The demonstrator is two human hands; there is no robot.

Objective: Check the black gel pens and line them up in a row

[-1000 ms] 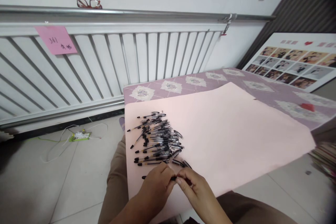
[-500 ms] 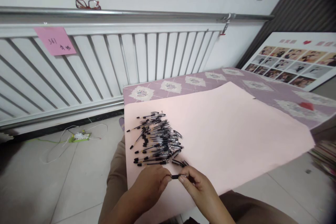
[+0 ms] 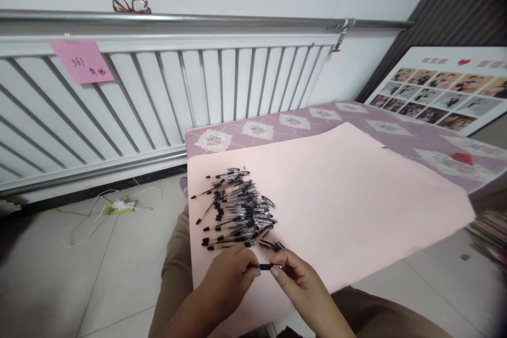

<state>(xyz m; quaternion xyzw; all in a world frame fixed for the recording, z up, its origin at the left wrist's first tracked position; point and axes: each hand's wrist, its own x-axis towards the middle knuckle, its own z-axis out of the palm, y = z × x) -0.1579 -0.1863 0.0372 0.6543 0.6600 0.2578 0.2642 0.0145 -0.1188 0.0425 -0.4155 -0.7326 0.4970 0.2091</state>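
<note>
A heap of several black-and-clear pens (image 3: pixel 237 211) lies on a large pale pink sheet (image 3: pixel 340 195) spread over the table. Just below the heap, my left hand (image 3: pixel 232 280) and my right hand (image 3: pixel 299 280) meet at the sheet's near edge. Both pinch the same black pen (image 3: pixel 266 266), one hand at each end, with a short stretch of it showing between the fingertips. The pen lies roughly level, left to right. My fingers hide the rest of it.
A purple patterned cloth (image 3: pixel 301 121) covers the table under the sheet. A white radiator (image 3: pixel 166 90) with a pink note (image 3: pixel 81 60) runs along the wall, red glasses (image 3: pixel 132 6) on its rail. A photo board (image 3: pixel 439 92) leans at right. Cables (image 3: pixel 114 206) lie on the floor tiles.
My hands have drawn slightly apart, so a short piece of the black pen now shows between them. The heap of pens has not moved.
</note>
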